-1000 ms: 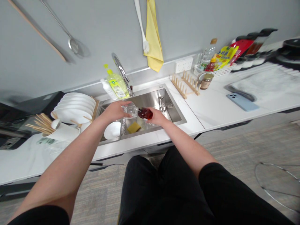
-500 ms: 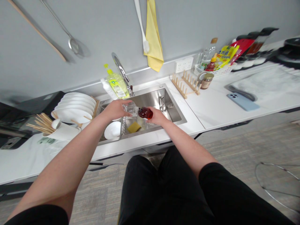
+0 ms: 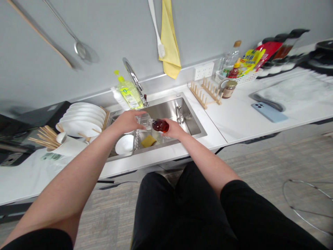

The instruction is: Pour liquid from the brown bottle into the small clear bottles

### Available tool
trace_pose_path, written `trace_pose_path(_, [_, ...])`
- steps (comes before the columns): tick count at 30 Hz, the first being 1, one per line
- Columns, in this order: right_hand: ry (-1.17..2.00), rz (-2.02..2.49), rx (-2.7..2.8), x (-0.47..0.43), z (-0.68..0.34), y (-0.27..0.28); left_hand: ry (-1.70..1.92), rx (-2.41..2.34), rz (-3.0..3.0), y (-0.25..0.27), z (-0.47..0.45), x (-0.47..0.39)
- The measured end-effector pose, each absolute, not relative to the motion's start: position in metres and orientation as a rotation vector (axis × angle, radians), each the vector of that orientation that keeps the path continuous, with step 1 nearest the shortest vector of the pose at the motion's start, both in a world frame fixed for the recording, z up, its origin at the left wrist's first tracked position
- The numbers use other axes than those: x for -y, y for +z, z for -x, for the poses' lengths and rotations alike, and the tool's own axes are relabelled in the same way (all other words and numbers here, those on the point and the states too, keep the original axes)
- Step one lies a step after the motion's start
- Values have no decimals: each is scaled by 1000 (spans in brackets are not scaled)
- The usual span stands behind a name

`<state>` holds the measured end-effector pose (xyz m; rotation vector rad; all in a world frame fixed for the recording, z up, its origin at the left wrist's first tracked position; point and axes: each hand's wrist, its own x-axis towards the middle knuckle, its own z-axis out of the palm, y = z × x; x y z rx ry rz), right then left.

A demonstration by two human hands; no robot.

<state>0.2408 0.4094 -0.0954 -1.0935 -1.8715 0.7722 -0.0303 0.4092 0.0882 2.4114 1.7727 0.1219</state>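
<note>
Over the steel sink (image 3: 199,133), my left hand (image 3: 129,121) is closed around a small clear container (image 3: 144,120), thumb and fingers on opposite sides of it. My right hand (image 3: 172,128) grips a bottle of dark red-brown liquid (image 3: 160,125), tilted so its neck points left at the container's mouth. Whether liquid is flowing between them I cannot tell. Below the hands, a yellow sponge (image 3: 148,141) lies in the sink. A white bowl (image 3: 125,144) sits in the wire rack on the left side, partly behind my left forearm.
Behind the sink stand a faucet (image 3: 134,76) and a yellow-green soap bottle (image 3: 129,93). White plates (image 3: 80,119) and a chopstick holder (image 3: 69,146) are at left. To the right are a wooden rack (image 3: 205,93), a jar (image 3: 229,89) and a blue phone (image 3: 269,113).
Both hands keep nearly the same pose, with the bottle still tilted at the container. The whole view has shifted very slightly.
</note>
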Motion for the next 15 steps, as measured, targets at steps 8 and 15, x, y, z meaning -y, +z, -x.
trace_pose_path(8, [761, 1102, 1872, -408, -241, -94, 40, -1788, -2514, 94, 26, -408])
trace_pose_path(15, [765, 1109, 1874, -409, -242, -95, -37, -1777, -2606, 97, 23, -409])
